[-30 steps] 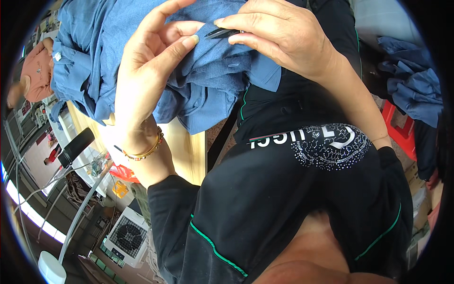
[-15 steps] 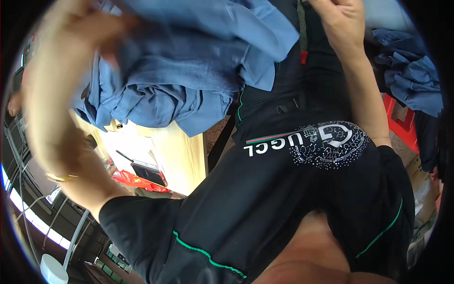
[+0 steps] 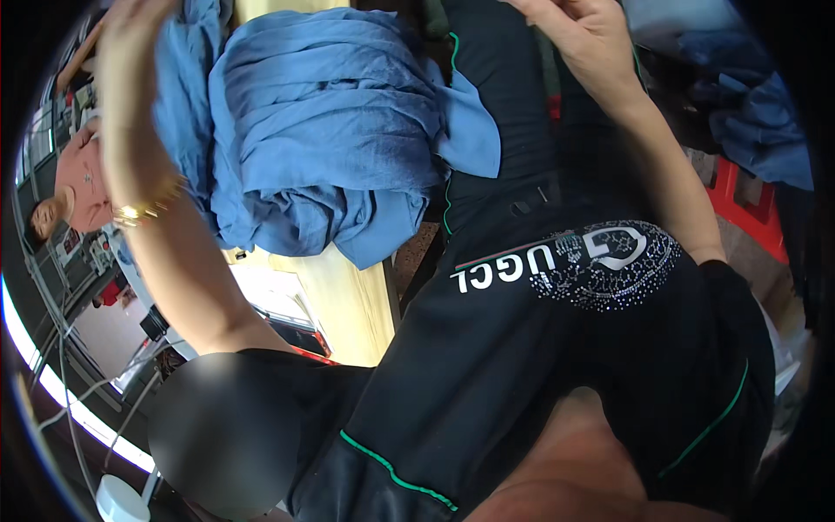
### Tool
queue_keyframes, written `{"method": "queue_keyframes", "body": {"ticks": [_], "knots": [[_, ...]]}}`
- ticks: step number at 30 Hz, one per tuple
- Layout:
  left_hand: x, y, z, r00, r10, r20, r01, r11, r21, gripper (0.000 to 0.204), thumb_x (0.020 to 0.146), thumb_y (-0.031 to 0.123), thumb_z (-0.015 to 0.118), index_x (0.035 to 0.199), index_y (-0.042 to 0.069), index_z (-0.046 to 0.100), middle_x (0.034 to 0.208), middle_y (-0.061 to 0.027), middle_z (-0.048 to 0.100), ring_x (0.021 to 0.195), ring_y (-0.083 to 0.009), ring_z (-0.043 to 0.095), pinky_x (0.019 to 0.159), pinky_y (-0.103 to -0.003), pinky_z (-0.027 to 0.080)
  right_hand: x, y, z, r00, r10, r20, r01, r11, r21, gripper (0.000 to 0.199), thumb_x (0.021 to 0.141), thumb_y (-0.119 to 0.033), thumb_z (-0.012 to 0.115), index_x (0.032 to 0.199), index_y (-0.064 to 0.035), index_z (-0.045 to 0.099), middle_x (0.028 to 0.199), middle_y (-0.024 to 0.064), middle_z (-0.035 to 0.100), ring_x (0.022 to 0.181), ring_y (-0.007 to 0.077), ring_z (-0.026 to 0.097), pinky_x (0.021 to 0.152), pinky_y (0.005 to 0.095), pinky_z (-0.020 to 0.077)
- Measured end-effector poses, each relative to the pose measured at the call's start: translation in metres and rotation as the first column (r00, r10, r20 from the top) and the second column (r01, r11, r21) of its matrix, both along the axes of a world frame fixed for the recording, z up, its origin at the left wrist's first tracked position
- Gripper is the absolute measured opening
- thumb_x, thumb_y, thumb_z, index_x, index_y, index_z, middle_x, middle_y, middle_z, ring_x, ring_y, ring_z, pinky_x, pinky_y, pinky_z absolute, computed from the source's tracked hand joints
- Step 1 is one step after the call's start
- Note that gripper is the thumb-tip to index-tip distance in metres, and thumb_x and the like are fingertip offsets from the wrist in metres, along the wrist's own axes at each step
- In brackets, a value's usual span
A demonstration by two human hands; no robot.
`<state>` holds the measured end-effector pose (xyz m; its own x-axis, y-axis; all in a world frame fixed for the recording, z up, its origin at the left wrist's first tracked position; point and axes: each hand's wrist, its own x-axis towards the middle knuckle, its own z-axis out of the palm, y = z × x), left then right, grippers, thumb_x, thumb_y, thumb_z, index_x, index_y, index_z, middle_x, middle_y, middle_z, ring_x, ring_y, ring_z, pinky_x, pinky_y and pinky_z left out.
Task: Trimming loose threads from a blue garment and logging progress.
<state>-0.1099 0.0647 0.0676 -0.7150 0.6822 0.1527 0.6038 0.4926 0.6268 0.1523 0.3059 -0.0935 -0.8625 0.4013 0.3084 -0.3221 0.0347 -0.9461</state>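
Note:
A thick, folded pile of blue cloth (image 3: 335,130) lies at the upper left, its layers creased and one corner hanging down. More blue cloth (image 3: 187,113) is beside it on the left, nearest to my left hand (image 3: 135,13). A gold bracelet (image 3: 146,209) is on my left arm. The left fingers are blurred and cut off by the top edge. At the top right, my right hand (image 3: 584,30) has its fingers bent together, apart from the pile. Its fingertips reach the picture's edge, so what they pinch cannot be made out.
A light wooden table (image 3: 365,304) is under the pile. On the right are a red plastic stool (image 3: 748,204) and a heap of dark blue cloth (image 3: 765,130). Another person in a pink shirt (image 3: 84,178) is at the far left. A white round object (image 3: 122,500) shows at the lower left.
The blue cloth raised across the top left has come away, baring the pile beneath. My left hand has moved up and left from the cloth. My right hand has shifted slightly left.

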Motion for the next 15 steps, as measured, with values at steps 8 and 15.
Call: {"method": "queue_keyframes", "body": {"ticks": [8, 15], "knots": [[0.143, -0.011, -0.056, 0.777, -0.598, -0.196, 0.362, 0.679, -0.639, 0.025, 0.083, 0.019, 0.079, 0.107, 0.011, 0.075, 0.138, -0.0062, 0.064, 0.143, -0.0303, 0.047, 0.122, -0.053, 0.029, 0.025, -0.021, -0.054, 0.873, 0.098, 0.478, -0.425, 0.633, 0.647, 0.061, 0.079, -0.047, 0.084, 0.127, -0.0131, 0.068, 0.075, 0.0083, 0.067, 0.071, 0.0241, 0.069, 0.067, 0.0365, 0.0539], [0.153, -0.023, -0.009, 0.896, -0.29, 0.336, 0.358, 0.92, -0.159, 0.008, 0.091, 0.002, 0.069, 0.098, -0.002, 0.069, 0.099, -0.0115, 0.073, 0.097, -0.024, 0.07, 0.094, -0.039, 0.051, 0.032, -0.009, -0.078, 0.873, 0.308, 0.379, -0.483, 0.658, 0.578, 0.022, 0.086, -0.03, 0.078, 0.093, -0.0095, 0.075, 0.072, 0.0053, 0.071, 0.068, 0.0225, 0.07, 0.065, 0.0376, 0.0523]]}}
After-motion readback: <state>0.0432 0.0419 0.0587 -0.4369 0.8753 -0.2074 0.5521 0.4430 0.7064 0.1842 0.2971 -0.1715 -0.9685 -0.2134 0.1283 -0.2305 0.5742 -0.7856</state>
